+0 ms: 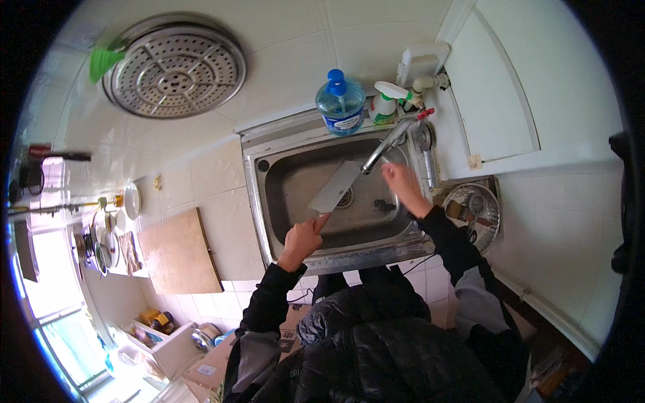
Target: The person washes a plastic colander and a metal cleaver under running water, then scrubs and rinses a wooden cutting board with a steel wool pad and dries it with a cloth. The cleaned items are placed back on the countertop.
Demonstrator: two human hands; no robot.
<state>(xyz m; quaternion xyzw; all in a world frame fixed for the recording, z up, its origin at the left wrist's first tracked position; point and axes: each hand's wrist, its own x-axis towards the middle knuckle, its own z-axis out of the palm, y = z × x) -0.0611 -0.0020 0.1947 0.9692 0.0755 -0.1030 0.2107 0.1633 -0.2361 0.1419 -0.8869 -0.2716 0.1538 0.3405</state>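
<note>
My left hand (304,239) is closed on the handle of a kitchen knife with a broad blade (335,187). The blade is over the stainless steel sink (289,174), its far end close to the faucet spout (378,155). My right hand (401,182) is just right of the spout, above the sink, with its fingers curled; whether something is in them cannot be made out. A small dark clump (384,205) lies in the basin, right of the drain (346,198).
A blue pump bottle (341,108) and a spray bottle (384,108) stand behind the sink. At its right is a basin (491,199) with utensils. A wooden board (176,254) lies on the left counter; a steamer rack (176,75) is by the wall.
</note>
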